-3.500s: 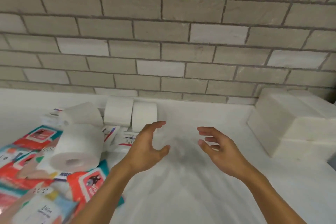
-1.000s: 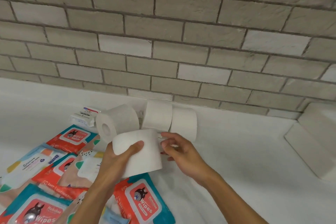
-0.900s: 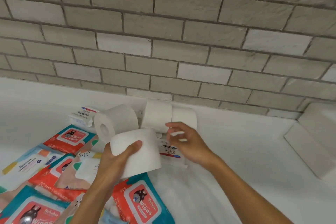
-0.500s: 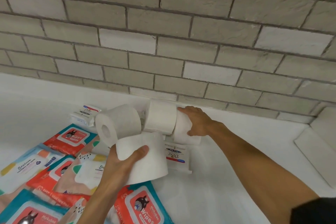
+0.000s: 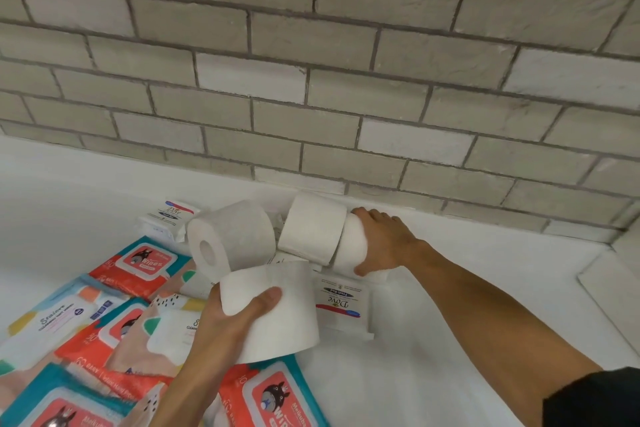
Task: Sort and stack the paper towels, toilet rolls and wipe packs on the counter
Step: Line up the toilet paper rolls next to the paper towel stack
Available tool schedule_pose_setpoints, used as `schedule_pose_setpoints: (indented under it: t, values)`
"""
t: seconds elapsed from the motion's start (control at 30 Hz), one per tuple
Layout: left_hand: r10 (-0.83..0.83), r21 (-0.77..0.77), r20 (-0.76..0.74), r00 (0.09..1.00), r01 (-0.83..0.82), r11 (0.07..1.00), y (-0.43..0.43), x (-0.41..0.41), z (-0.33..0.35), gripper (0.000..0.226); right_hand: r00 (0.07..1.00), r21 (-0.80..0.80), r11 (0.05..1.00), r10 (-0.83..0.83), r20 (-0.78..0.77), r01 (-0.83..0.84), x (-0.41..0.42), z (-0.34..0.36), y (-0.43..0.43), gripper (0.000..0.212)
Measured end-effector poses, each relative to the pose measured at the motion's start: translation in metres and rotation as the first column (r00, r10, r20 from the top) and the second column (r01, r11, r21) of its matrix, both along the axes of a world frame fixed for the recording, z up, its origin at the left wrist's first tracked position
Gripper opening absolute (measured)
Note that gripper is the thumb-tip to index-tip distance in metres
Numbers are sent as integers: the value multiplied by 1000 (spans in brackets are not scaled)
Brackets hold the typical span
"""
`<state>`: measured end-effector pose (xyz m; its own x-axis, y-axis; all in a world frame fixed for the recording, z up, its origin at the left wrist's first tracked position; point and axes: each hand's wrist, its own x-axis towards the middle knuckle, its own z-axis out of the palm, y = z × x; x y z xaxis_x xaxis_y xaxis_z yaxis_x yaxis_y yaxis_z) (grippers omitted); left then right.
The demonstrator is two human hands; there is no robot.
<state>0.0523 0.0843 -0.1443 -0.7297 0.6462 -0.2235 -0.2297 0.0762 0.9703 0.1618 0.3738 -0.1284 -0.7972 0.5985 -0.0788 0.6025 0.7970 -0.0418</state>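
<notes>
Gripping one soft white toilet roll [image 5: 277,308], the left hand [image 5: 235,319] hovers while the right hand [image 5: 384,239] clasps a second white roll [image 5: 351,246] beyond it, likely for stacking together.

"Dove" is printed, upside down, on the white pack [image 5: 341,305] midway across the surface [image 5: 450,305], and again on a smaller pack [image 5: 171,218] toward the back edge. "Wipes" is shown on a red pack [image 5: 145,262] at the left and on another red pack [image 5: 277,399] at the near edge.
</notes>
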Motion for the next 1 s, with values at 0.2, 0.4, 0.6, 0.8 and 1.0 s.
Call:
schedule_pose_setpoints:
  t: [0.2,0.4,0.6,0.8,1.0]
  values:
    - [-20,46,3,1000,20,999,-2,6,5,83,914,-247,941,-297,-276,231,42,-1,-5,122]
    - [-108,90,-9,994,109,990,7,18,7,84,727,-484,815,-538,-427,319,96,-9,-20,117]
    - [-200,96,0,980,199,975,28,42,6,83,530,-629,696,-698,-481,346,146,-10,-31,107]
    - [-245,85,-35,969,247,965,46,68,2,85,352,-723,635,-765,-540,271,189,-21,-51,96]
    - [-299,59,-88,950,305,951,77,102,-10,109,218,-700,667,-745,-631,254,216,-33,-68,96]
